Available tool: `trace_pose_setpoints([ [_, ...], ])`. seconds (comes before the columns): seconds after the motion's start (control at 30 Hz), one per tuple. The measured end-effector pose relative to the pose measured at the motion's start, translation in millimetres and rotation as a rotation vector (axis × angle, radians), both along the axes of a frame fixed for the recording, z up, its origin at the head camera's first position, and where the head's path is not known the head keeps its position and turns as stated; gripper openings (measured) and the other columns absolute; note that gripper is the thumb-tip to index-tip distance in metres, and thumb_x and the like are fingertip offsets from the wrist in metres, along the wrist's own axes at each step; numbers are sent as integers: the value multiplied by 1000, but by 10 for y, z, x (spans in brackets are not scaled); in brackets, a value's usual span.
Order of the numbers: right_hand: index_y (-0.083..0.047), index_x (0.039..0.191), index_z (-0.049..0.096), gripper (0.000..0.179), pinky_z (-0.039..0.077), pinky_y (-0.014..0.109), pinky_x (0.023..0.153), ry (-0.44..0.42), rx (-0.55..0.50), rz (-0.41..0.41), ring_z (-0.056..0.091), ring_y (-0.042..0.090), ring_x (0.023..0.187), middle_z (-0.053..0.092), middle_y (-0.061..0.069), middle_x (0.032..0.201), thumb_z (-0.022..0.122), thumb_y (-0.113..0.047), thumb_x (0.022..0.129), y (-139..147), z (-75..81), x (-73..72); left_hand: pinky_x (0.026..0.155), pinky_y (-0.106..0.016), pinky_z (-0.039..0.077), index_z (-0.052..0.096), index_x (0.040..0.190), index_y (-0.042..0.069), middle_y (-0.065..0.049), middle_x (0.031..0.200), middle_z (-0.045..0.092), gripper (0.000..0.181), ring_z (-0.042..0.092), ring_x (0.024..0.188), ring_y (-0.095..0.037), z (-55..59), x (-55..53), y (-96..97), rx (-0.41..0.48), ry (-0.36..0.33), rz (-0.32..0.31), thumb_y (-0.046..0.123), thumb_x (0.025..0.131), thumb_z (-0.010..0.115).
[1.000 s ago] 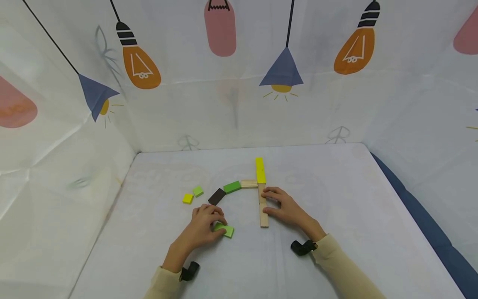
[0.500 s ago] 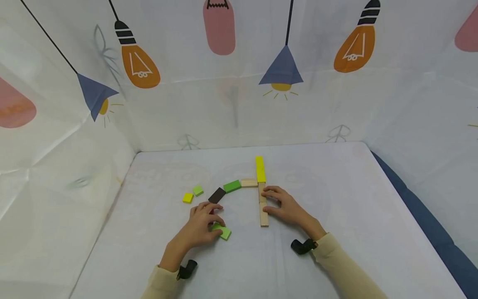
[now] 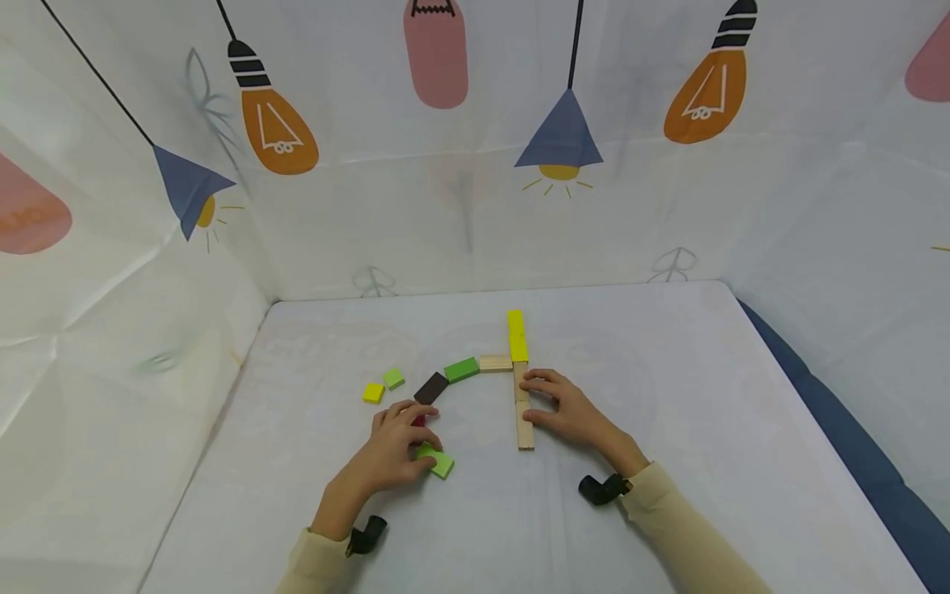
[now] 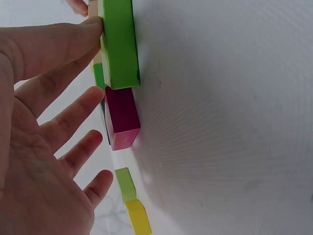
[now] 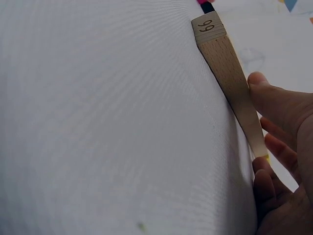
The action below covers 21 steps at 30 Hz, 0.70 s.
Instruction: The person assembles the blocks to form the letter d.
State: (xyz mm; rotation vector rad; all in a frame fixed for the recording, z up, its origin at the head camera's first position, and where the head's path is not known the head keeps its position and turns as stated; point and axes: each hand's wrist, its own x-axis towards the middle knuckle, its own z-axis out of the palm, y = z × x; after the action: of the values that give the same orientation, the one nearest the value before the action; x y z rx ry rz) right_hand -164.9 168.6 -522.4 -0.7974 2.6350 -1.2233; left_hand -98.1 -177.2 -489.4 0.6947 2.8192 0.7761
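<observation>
My left hand (image 3: 389, 454) pinches a light green wooden block (image 3: 441, 464) with thumb and index finger, low on the white table. In the left wrist view, one end of that block meets a magenta block (image 4: 122, 112), and the other fingers spread beside it. The magenta block is mostly hidden by the hand in the head view. My right hand (image 3: 571, 412) rests its fingertips along the side of two plain wooden blocks (image 3: 525, 433) laid end to end. One of these bears a printed "66" or "99" on its end (image 5: 210, 27).
Beyond the hands, a dark brown block (image 3: 431, 388), a green block (image 3: 462, 370) and a plain block (image 3: 496, 364) form an arc. It reaches a straight row topped by yellow blocks (image 3: 518, 337). Small light green (image 3: 394, 379) and yellow (image 3: 373, 393) pieces lie left.
My left hand has drawn slightly left with the light green block, which has turned clockwise a little. More of the magenta block shows beneath the fingers. The right hand stays put.
</observation>
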Motion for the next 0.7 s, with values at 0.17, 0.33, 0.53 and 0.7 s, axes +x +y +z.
trace_pose_setpoints([
  [0.17, -7, 138, 64, 52, 40, 58, 115, 9, -11, 2, 46, 38, 143, 52, 14, 149, 79, -26, 91, 3, -10, -2, 107, -65, 28, 78, 90, 29, -4, 142, 60, 12, 39, 141, -39, -8, 7, -9, -12, 14, 2, 19, 83, 81],
  [0.33, -8, 137, 65, 51, 40, 57, 115, 10, -12, 1, 46, 37, 143, 52, 13, 149, 79, -25, 91, 4, -22, 0, 107, -65, 30, 78, 98, 26, -6, 142, 60, 16, 41, 140, -38, -3, 22, -31, -5, 28, 16, 19, 84, 80],
  [0.53, -8, 138, 64, 52, 40, 59, 115, -2, -10, -5, 45, 38, 143, 52, 14, 150, 79, -26, 91, -5, -23, 5, 106, -64, 36, 77, 110, 20, -7, 137, 62, 27, 47, 134, -33, 17, 27, -102, 35, 77, 43, 13, 84, 79],
  [0.7, -7, 138, 64, 52, 39, 59, 115, -6, -13, -8, 45, 38, 144, 51, 14, 150, 79, -25, 91, -4, -15, 6, 102, -62, 41, 75, 117, 16, -5, 133, 64, 36, 51, 129, -31, 5, 16, -179, 59, 157, 61, 8, 82, 80],
])
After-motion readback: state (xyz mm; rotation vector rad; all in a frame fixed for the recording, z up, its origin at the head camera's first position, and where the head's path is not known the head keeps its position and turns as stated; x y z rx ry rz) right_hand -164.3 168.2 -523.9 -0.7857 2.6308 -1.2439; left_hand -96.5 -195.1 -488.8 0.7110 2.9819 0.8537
